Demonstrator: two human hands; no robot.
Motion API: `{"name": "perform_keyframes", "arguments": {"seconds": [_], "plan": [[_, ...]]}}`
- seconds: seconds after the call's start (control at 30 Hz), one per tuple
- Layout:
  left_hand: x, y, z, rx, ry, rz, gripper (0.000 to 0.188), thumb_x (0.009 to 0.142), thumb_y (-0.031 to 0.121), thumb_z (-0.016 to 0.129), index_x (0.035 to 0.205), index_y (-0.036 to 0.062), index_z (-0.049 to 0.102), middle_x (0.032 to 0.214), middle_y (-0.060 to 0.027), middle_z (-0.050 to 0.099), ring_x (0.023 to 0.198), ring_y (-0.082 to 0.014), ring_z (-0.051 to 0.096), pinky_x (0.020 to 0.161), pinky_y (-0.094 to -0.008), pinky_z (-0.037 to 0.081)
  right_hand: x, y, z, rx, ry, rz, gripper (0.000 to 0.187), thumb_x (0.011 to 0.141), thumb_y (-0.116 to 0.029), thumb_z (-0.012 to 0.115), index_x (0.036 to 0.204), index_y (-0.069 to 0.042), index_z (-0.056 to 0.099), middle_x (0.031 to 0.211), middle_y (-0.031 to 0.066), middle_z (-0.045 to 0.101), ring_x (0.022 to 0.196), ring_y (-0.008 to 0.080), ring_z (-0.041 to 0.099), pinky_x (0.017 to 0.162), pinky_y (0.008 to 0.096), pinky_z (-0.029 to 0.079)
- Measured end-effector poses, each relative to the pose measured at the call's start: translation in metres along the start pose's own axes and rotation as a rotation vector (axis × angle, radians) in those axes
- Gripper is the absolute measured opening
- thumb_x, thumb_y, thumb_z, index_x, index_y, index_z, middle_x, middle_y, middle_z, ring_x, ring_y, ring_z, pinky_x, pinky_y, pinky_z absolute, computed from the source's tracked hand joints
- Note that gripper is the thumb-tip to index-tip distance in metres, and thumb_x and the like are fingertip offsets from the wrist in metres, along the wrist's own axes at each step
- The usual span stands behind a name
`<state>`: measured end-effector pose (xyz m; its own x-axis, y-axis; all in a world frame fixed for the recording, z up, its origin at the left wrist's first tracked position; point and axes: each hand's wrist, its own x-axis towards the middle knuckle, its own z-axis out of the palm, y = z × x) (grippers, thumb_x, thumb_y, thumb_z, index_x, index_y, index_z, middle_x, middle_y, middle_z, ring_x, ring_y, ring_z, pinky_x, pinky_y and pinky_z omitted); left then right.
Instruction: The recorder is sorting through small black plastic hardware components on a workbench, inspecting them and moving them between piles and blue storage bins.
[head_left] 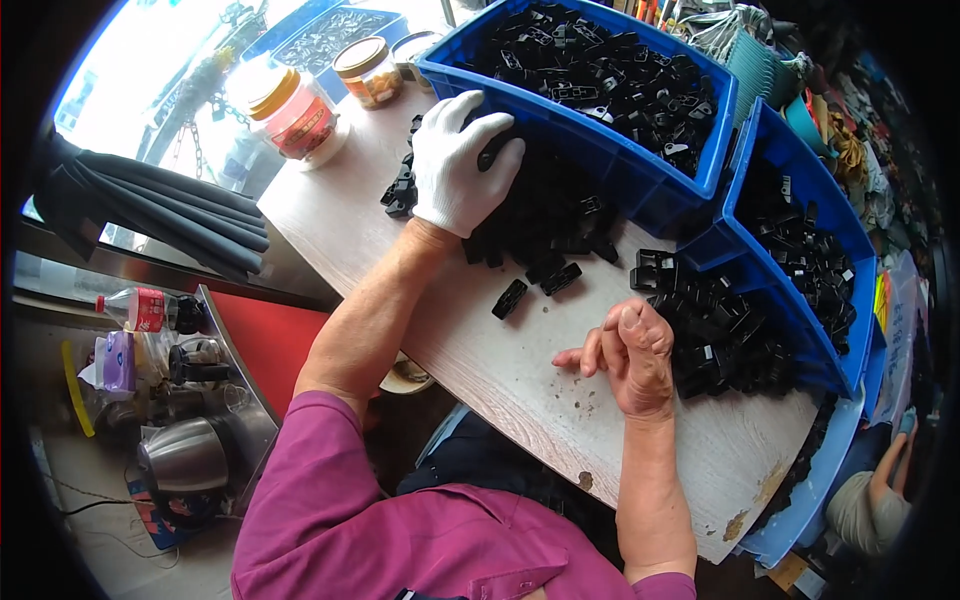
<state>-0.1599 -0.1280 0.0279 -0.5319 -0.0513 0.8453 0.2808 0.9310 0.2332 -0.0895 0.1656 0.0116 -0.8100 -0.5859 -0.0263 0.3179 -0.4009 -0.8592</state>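
My left hand [460, 165], in a white glove, reaches over a heap of small black plastic parts [540, 195] below a blue bin. Its fingers are spread and bent, and the tips touch or hover at the heap. A dark patch shows between thumb and fingers; I cannot tell whether it is a part. My right hand [637, 355] is bare and held above the table, its fingers curled in and the thumb against them, with nothing visible in it. Right beside it lies a second pile of black plastic parts [720, 330]. Single parts [510, 299] lie between the hands.
Blue bins of black parts, one large [600, 125] and one at the right [745, 225], border the worn table [480, 370]. Lidded jars [290, 110] stand at the far left. A kettle [185, 455] and a bottle [135, 308] are at the left. Another person [875, 500] is at the far right.
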Motion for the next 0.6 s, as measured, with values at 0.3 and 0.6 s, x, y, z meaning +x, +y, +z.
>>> {"name": "perform_keyframes", "arguments": {"seconds": [0.3, 0.6], "plan": [[0.007, 0.02, -0.012, 0.164, -0.119, 0.023, 0.033, 0.088, 0.023, 0.072, 0.119, 0.0141, 0.07, 0.125, -0.0182, 0.062, 0.115, -0.0382, 0.057, 0.096, -0.0498, 0.044, 0.0, -0.002, 0.013, 0.091, 0.117, -0.039, 0.039, 0.104, -0.038, 0.064, 0.101, 0.0, 0.06, 0.056, -0.0009, 0.042, 0.056, 0.0159, 0.059, 0.075, 0.0509, 0.064], [0.056, 0.039, -0.02, -0.082, 0.006, 0.165, 0.031, 0.082, 0.011, 0.078, 0.112, 0.0068, 0.072, 0.116, -0.0159, 0.068, 0.108, -0.0371, 0.063, 0.095, -0.0457, 0.05, -0.001, 0.001, 0.002, 0.085, 0.09, -0.055, 0.042, 0.104, -0.04, 0.064, 0.103, 0.002, 0.059, 0.06, 0.0011, 0.046, 0.055, 0.017, 0.06, 0.077, 0.05, 0.065]]}}
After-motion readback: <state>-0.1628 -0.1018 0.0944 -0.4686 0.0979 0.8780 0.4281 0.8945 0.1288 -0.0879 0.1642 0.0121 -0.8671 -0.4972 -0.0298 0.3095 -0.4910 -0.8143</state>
